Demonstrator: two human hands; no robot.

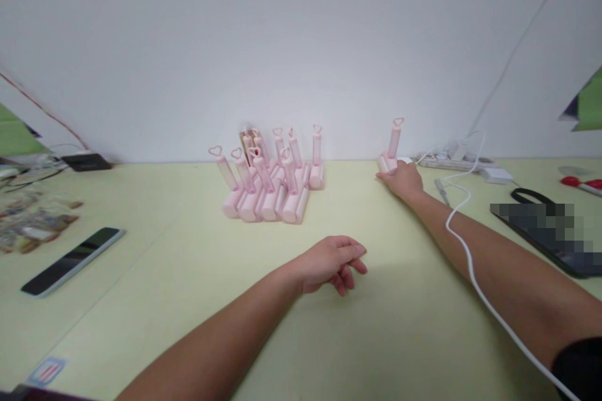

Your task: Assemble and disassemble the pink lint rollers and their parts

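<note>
My right hand (403, 179) reaches far across the pale green table (188, 301) and is closed round the base of a pink roller with a heart-topped handle (394, 139), which stands upright near the wall. My left hand (332, 261) rests on the table in the middle, fingers loosely curled, holding nothing. A cluster of several like pink rollers (270, 180) stands beyond the left hand, handles tilted up.
A dark phone (73, 260) lies at the left, with small packets (28, 225) beyond it. A white cable (470, 257) crosses my right forearm. A power strip (449, 160), a dark tablet (550, 235) and a red-tipped tool (580, 183) lie at the right.
</note>
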